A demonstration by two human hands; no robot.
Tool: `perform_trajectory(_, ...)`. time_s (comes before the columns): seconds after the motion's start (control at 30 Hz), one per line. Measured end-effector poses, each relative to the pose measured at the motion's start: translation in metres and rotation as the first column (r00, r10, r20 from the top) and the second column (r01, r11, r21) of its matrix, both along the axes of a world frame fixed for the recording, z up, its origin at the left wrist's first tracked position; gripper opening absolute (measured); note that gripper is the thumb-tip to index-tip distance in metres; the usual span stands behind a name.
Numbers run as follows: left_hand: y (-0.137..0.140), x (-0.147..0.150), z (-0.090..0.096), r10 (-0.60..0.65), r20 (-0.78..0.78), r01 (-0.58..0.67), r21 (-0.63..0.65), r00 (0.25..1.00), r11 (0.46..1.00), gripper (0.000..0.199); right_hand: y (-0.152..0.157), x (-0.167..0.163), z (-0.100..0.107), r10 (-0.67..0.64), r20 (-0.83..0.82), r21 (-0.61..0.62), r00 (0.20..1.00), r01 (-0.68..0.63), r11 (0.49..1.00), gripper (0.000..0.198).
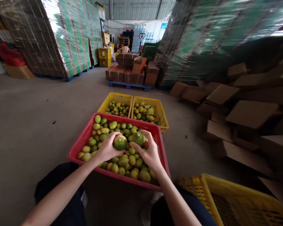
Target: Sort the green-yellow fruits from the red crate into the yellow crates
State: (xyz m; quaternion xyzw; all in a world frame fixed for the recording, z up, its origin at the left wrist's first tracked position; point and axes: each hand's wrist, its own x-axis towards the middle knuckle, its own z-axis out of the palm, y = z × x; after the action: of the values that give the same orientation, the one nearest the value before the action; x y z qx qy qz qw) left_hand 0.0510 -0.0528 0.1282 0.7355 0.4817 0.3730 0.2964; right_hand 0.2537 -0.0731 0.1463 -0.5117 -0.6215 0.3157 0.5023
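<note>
My left hand [110,147] is closed round a lemon [120,142], mottled green and yellow-brown, its end turned up toward me. A greener lemon [138,138] sits in my right hand [151,150], gripped between thumb and fingers. Both hands are above a red plastic crate [164,150] filled with green and yellow lemons [123,161]. The fruit beneath my hands is partly hidden.
Beyond the red crate stand two yellow crates [163,116] with more fruit. Another yellow crate [205,188] is at my right knee. Cardboard boxes [251,113] lie piled on the right. Wrapped pallet stacks [70,37] and a blue pallet [128,84] stand farther back, near a person [124,49].
</note>
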Motion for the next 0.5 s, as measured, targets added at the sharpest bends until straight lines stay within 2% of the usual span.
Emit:
perform_trajectory(0.1, -0.002, -0.003, 0.005, 0.064, -0.014, -0.057, 0.284, 0.998, 0.957, 0.049, 0.002, -0.002, 0.003, -0.058, 0.117, 0.225, 0.991, 0.031, 0.974, 0.045)
perform_trajectory(0.17, 0.0, -0.008, 0.007, 0.08, -0.035, -0.06, 0.393, 0.996, 0.918, 0.047, 0.002, -0.006, 0.005, -0.063, 0.209, 0.361, 0.976, -0.018, 0.932, 0.042)
perform_trajectory(0.23, 0.001, -0.014, 0.008, 0.079, -0.064, -0.041, 0.457, 0.995, 0.889, 0.046, 0.003, -0.01, 0.005, -0.072, 0.268, 0.441, 0.961, -0.056, 0.896, 0.04)
perform_trajectory(0.33, 0.002, -0.02, 0.008, 0.075, -0.086, -0.021, 0.504, 0.994, 0.864, 0.047, 0.006, -0.016, 0.003, -0.088, 0.293, 0.474, 0.952, -0.064, 0.878, 0.042)
perform_trajectory(0.5, 0.003, -0.025, 0.008, 0.063, -0.123, 0.012, 0.531, 0.99, 0.847, 0.048, 0.011, -0.023, -0.001, -0.062, 0.337, 0.463, 0.94, -0.108, 0.88, 0.042)
